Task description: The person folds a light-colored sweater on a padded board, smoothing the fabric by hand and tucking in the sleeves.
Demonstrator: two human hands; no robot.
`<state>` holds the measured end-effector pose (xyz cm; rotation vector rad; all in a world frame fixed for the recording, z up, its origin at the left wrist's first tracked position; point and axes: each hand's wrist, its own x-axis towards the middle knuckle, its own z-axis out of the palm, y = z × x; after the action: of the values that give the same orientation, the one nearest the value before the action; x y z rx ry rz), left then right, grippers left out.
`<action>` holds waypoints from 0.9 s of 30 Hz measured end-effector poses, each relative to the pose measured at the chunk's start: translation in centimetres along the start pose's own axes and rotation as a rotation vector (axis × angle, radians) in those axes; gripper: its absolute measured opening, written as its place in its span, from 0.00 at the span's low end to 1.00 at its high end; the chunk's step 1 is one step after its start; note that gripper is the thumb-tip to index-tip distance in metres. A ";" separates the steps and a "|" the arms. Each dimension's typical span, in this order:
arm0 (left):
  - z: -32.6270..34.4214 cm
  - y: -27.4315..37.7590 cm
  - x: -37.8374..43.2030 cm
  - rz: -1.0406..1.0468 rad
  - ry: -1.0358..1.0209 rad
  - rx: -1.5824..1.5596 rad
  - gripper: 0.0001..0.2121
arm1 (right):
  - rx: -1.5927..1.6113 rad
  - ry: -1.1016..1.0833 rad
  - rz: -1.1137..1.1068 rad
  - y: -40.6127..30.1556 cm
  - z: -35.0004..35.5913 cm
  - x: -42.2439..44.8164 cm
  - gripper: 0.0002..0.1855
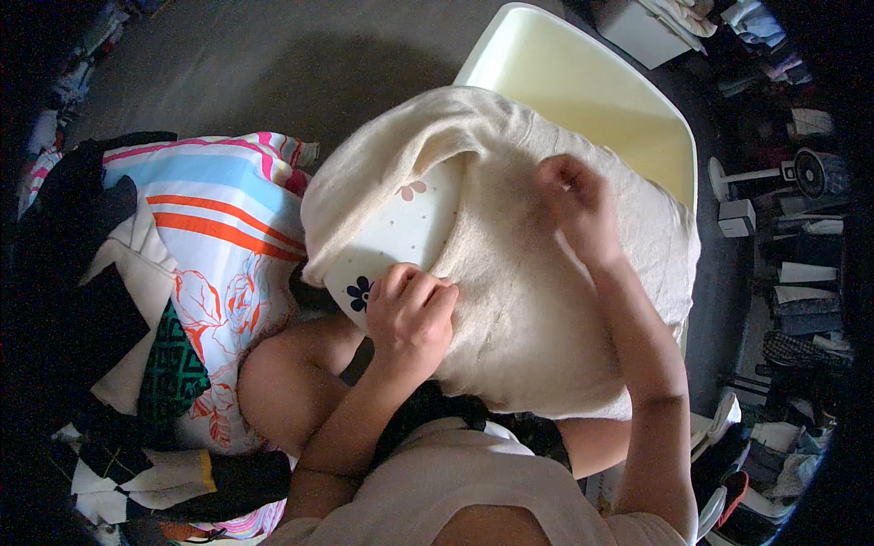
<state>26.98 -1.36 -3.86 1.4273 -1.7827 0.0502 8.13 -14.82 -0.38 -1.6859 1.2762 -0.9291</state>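
Observation:
A cream knit fabric piece (526, 321) lies spread across my lap, its far left edge folded over in a thick roll. Through the gap in it shows a flat white piece (427, 215) printed with flowers and tiny stars; most of that piece is hidden. My left hand (413, 314) rests at the gap's near edge, fingers curled on the cream fabric. Above the fabric, farther right, is my right hand (580, 205), blurred and with bent fingers. Whether it holds anything is not visible.
Beyond the fabric stands a pale yellow plastic tub (587, 75). A striped, flower-printed cloth (218, 225) lies at left, beside dark and cream garments (130, 273) and an argyle knit (136, 478). Along the right are a small fan (812, 174) and folded clothes (806, 307).

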 end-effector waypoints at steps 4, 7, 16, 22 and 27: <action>0.1 -0.4 -0.3 -0.002 0.013 -0.014 0.05 | -0.169 -0.109 -0.173 -2.3 2.4 -1.9 0.05; 0.2 -0.3 -0.3 0.001 0.036 -0.026 0.05 | -0.066 0.066 -0.015 -0.8 1.5 -0.8 0.05; 0.0 -0.3 0.2 -0.014 -0.011 -0.035 0.05 | -0.511 -0.155 -0.510 -0.5 2.0 -2.1 0.05; 0.0 -0.1 0.0 -0.051 -0.011 -0.042 0.06 | 0.334 0.269 0.302 -0.5 -0.1 -0.4 0.10; -0.1 0.2 -0.2 -0.061 -0.012 -0.071 0.06 | 0.777 0.377 0.295 2.8 -4.6 0.1 0.09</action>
<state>26.87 -1.10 -3.80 1.4332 -1.7328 -0.0532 2.98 -16.16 -1.11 -0.7239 1.1356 -1.3685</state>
